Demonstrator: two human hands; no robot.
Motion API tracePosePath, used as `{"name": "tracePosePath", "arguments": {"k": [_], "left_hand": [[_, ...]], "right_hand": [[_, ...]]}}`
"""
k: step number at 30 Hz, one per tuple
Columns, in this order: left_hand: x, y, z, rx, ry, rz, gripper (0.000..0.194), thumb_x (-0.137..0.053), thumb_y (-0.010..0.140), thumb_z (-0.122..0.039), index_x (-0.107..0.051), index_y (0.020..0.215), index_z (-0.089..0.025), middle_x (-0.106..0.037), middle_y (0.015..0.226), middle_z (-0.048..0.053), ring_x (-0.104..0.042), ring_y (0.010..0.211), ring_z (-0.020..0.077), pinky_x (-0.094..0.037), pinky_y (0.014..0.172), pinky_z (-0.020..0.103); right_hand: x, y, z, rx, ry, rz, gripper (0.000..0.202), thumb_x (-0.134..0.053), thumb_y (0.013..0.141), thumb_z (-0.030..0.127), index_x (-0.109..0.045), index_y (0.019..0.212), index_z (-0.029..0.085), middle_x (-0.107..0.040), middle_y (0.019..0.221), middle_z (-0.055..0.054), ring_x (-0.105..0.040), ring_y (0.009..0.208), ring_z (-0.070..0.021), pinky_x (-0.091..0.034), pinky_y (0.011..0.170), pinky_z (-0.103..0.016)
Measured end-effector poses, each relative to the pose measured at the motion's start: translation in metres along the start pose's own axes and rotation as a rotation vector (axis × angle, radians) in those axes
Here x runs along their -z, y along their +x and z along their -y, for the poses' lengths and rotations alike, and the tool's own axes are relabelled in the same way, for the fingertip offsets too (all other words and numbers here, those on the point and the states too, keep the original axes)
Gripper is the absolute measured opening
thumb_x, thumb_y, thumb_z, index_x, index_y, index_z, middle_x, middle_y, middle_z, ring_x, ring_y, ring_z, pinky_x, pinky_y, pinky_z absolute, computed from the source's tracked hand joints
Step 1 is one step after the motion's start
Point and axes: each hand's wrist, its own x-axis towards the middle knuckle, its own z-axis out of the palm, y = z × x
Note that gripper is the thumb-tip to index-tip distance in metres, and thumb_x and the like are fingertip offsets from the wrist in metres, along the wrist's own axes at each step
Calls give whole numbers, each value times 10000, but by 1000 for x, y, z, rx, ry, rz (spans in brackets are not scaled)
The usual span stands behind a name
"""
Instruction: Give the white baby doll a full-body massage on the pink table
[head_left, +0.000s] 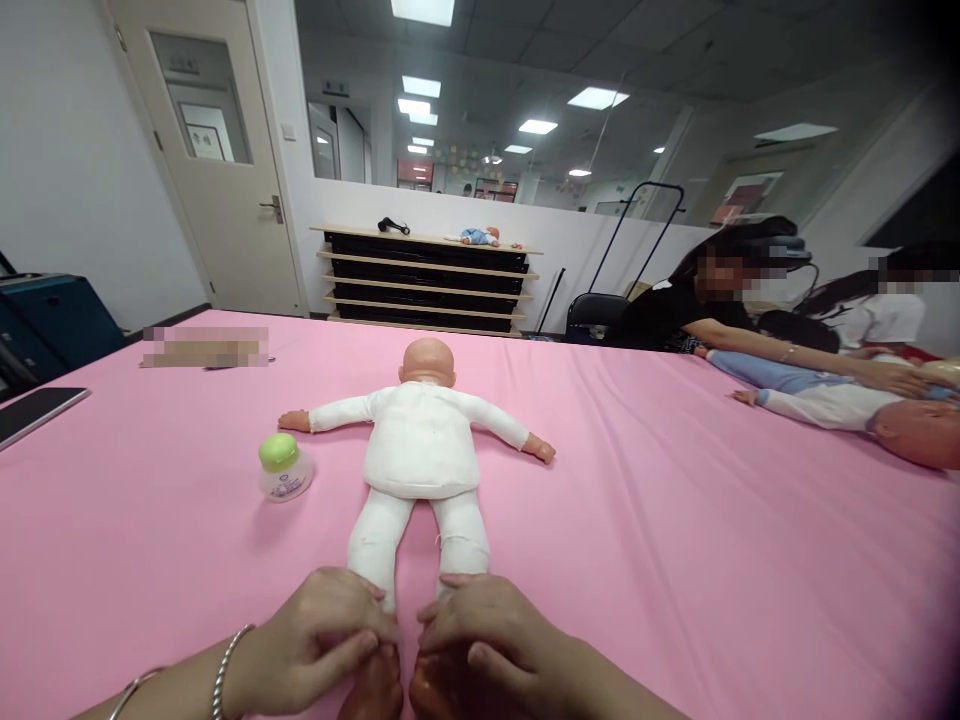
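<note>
A baby doll (421,440) with a white cloth body lies stretched out on a pink-covered table, its bald head away from me and its arms spread. No face shows on it. My left hand (322,630) is closed round the doll's lower leg on the left, just above the brown foot. Around the other lower leg, my right hand (495,630) is closed the same way, fingers bent over the top. Both feet lie partly under my hands. Left of the doll's body stands a small cream jar (286,475) with a green lid, touched by neither hand.
The pink table cover (637,560) has folds on the right. At the left edge lies a flat dark device (37,412). Across the table on the right, a person (720,300) reaches over another doll (832,405). Behind are a shelf (427,285) and a door (202,150).
</note>
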Motion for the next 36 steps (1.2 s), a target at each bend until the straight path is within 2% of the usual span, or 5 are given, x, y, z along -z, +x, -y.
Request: {"name": "tracePosePath", "arguments": {"k": [10, 17, 25, 30, 36], "left_hand": [[1, 0, 9, 108, 10, 128, 267, -430, 898, -217, -629, 1070, -259, -680, 1058, 20, -591, 1076, 176, -385, 1040, 426], [14, 10, 10, 386, -89, -385, 285, -410, 905, -308, -636, 801, -169, -649, 641, 10, -624, 587, 117, -518, 547, 215], [37, 134, 109, 539, 419, -412, 525, -358, 896, -338, -335, 1388, -155, -308, 1466, 82, -211, 1376, 222, -188, 1121, 460], [32, 113, 183, 729, 470, -193, 525, -219, 933, -418, -372, 1377, -184, -375, 1428, 81, -283, 1347, 250, -191, 1097, 502], [36, 85, 191, 843, 706, -571, 534, -191, 927, -374, -515, 1261, -111, -458, 1363, 129, -262, 1350, 290, -136, 1097, 550]], "right_hand": [[0, 1, -4, -82, -71, 37, 377, -288, 948, 348, -547, 1177, 198, -641, 1125, -65, -524, 1148, -170, -203, 1110, -461], [18, 2, -12, -223, -31, -446, 321, -347, 931, 305, -601, 1089, 190, -675, 1016, -75, -627, 945, -160, -492, 845, -304], [63, 117, -102, -553, -450, -476, 532, -302, 911, 304, -239, 1426, 187, -243, 1486, -64, -175, 1389, -207, -66, 1117, -548], [58, 90, -177, -765, -558, -461, 511, -214, 941, 358, -326, 1393, 149, -338, 1446, -78, -242, 1366, -224, -120, 1119, -498], [56, 66, -178, -813, -712, -841, 552, -218, 923, 359, -279, 1405, 95, -263, 1469, -144, -199, 1374, -276, -21, 1081, -600]]}}
